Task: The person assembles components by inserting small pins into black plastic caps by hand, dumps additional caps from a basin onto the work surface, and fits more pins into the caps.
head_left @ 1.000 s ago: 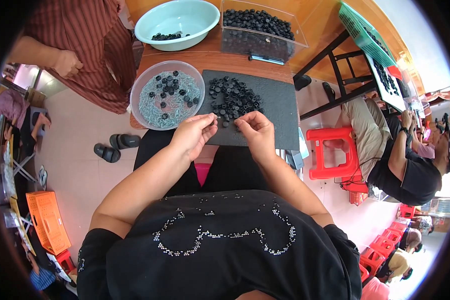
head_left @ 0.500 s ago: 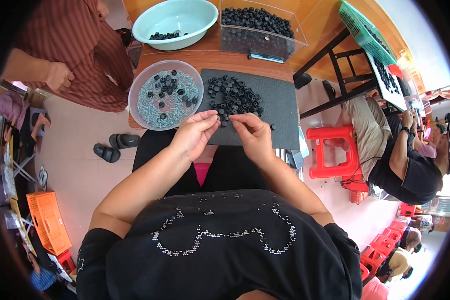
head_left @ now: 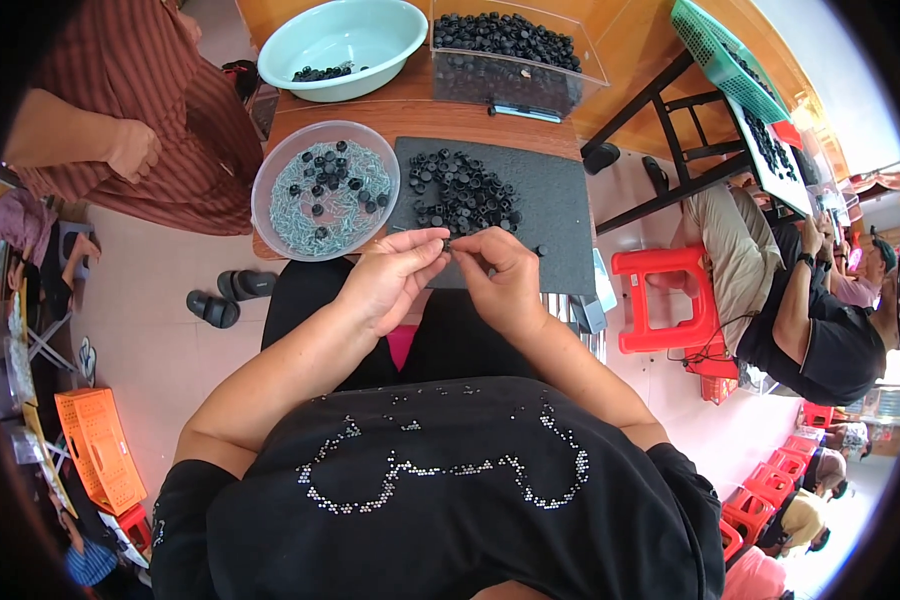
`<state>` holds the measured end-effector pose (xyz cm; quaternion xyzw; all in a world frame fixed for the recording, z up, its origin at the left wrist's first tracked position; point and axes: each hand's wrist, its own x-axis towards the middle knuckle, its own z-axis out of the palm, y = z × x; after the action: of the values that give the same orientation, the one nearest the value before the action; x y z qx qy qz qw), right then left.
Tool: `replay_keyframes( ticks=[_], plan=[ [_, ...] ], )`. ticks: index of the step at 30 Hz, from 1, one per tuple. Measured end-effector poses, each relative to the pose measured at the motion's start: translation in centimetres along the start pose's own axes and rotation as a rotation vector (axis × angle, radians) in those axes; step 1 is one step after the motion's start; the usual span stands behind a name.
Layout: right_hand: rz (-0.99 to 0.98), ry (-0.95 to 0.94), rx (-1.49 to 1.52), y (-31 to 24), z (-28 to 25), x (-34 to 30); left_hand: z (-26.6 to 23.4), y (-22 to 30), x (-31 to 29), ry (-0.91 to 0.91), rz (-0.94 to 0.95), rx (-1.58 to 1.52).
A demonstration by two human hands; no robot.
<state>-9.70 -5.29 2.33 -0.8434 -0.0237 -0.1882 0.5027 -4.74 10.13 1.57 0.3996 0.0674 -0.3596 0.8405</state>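
My left hand [head_left: 398,277] and my right hand [head_left: 502,278] meet fingertip to fingertip over the near edge of a dark grey mat [head_left: 560,200]. A small black cap [head_left: 447,244] shows between them, pinched in the left fingers. The right thumb and forefinger are pressed together against it; whatever they hold is too small to make out. Just beyond, a heap of small black caps [head_left: 465,190] lies on the mat, with one loose cap [head_left: 541,250] to the right. Left of the mat stands a clear round bowl [head_left: 261,205] of thin silvery pins [head_left: 305,215] with several black caps on top.
Behind are a pale green basin [head_left: 340,30] and a clear bin [head_left: 505,85], both holding black parts, and a blue pen [head_left: 525,113]. A person in striped clothing [head_left: 135,70] stands at the left. On the right are a red stool [head_left: 665,340] and a seated person [head_left: 800,330].
My fingertips have come together; the small gap between the hands has closed around the black cap. The view has shifted slightly.
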Motion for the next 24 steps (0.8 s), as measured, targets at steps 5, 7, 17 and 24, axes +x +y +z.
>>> replay_keyframes(
  ticks=[5,7,17,24],
  plan=[
    [-0.225,-0.022,-0.134,0.3,-0.3,0.1,0.0,-0.5,0.0,0.059,0.072,0.296],
    [-0.278,-0.044,-0.175,0.2,-0.3,0.0,-0.2,-0.6,-0.1,0.064,0.064,0.309],
    [0.133,-0.169,0.127,0.6,0.3,-0.7,-1.7,-1.5,-0.7,0.051,-0.058,0.083],
    [0.046,-0.156,0.085,1.5,1.0,-1.0,-1.9,-1.6,-0.7,0.068,-0.083,0.055]
  ],
)
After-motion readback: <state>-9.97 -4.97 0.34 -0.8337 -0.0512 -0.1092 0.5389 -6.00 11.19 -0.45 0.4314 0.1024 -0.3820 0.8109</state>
